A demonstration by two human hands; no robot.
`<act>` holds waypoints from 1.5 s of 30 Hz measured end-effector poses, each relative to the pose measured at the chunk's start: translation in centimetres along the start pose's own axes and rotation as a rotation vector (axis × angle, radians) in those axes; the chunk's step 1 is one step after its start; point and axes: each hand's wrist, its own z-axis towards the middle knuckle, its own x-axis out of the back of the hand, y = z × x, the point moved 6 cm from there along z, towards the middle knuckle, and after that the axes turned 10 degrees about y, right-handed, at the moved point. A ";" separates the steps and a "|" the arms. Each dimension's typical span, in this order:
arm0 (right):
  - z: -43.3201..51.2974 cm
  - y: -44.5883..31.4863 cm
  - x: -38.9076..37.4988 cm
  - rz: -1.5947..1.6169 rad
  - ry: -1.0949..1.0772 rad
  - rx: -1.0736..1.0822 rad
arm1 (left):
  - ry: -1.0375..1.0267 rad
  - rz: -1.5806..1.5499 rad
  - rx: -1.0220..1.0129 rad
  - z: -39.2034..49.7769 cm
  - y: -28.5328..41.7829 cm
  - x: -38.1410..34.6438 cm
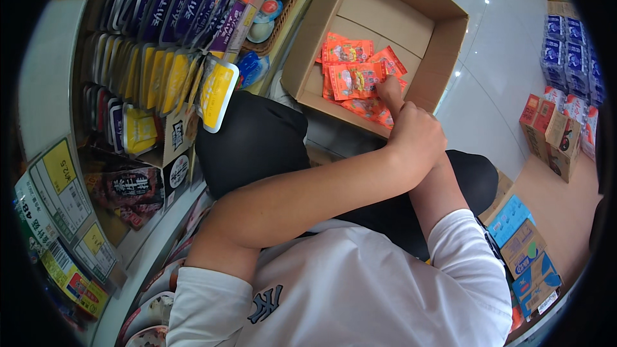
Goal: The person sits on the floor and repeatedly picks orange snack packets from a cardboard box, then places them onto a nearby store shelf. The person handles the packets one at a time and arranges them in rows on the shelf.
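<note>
My right hand reaches into an open cardboard box, its thumb and fingers at the right edge of an orange snack packet. More orange packets lie in a loose pile beneath and around that one, at the near left end of the box. Across my right wrist lies my left hand; its fingers are mostly hidden, so what it grips cannot be told. The forearms cross below the box, the left one over the right.
Shelves on the left hold rows of yellow packs and purple packs. A wicker basket stands beside the box. Cartons and wrapped blue packs are at the right, with more cartons lower down.
</note>
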 end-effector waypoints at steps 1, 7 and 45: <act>0.1 -0.1 0.0 -0.005 -0.008 0.005 | -0.002 0.003 0.001 0.0 -0.1 0.0; 0.3 0.7 -0.5 0.118 -0.006 -0.030 | 0.005 0.028 0.003 0.0 -0.3 0.9; -13.1 -12.7 32.0 0.625 -0.301 0.589 | 0.355 -0.436 0.165 -0.4 -12.3 11.1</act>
